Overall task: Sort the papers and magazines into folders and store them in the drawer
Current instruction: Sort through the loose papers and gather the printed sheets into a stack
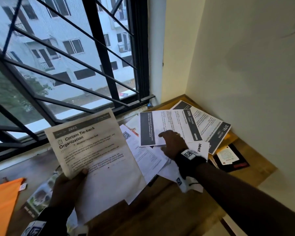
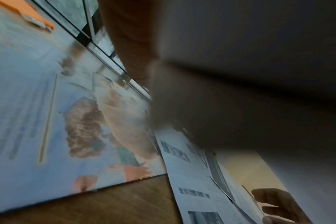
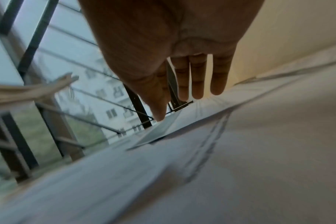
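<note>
Fingers of the right hand (image 1: 173, 142) reach out straight and relaxed over the loose papers (image 1: 169, 128) on the wooden desk (image 1: 255, 160), holding nothing; the left hand (image 1: 66, 188), at seven o'clock from them, pinches a gathered stack (image 1: 95, 155) by its lower edge, thumb on top. Best, I judge, to slide one sheet free by a corner, then lay it square on the stack. Papers are white printed pages with dark header bands, fanned and overlapping. A magazine (image 1: 41, 195) lies at eight o'clock, an orange folder (image 1: 2, 198) beyond it.
</note>
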`<state>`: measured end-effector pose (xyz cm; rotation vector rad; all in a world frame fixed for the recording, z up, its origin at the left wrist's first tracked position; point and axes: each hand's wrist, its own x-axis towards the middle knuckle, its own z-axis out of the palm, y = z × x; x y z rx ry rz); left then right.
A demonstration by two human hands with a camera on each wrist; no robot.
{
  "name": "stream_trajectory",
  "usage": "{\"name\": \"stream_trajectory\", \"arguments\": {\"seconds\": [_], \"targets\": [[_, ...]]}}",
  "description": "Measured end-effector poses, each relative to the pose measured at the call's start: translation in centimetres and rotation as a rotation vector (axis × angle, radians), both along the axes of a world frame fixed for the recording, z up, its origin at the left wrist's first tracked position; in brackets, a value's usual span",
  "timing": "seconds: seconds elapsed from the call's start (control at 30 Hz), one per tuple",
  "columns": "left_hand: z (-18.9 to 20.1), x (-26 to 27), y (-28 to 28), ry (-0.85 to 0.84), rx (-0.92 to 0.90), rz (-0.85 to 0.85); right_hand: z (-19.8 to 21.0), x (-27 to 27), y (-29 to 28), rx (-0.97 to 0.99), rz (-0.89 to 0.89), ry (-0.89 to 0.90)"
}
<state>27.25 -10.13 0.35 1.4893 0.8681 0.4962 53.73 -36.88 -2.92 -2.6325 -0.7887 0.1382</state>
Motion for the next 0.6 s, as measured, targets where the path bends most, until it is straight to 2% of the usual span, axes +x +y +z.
{"name": "stream_trajectory", "arguments": {"seconds": [0.1, 0.23, 0.33, 0.5, 0.6], "targets": [[-0.1, 0.9, -0.1, 0.011, -0.019, -0.038, -0.4, 3.5, -0.1, -0.372, 0.119, -0.104], [-0.9, 1.5, 0.2, 0.067, -0.012, -0.021, -0.8, 6.0, -0.2, -0.588, 0.239, -0.070], [-1.6, 1.5, 0.7, 0.099, -0.027, 0.004, -0.6, 6.2, -0.3, -0.630, 0.293, -0.116], [-1.6, 1.5, 1.3, 0.094, -0.010, -0.010, -0.4, 5.4, 0.1, -0.624, 0.513, -0.376], [-2.1, 1.3, 2.1, 0.089, 0.010, 0.014, 0.3, 4.5, 0.3, -0.507, 0.451, -0.395]]}}
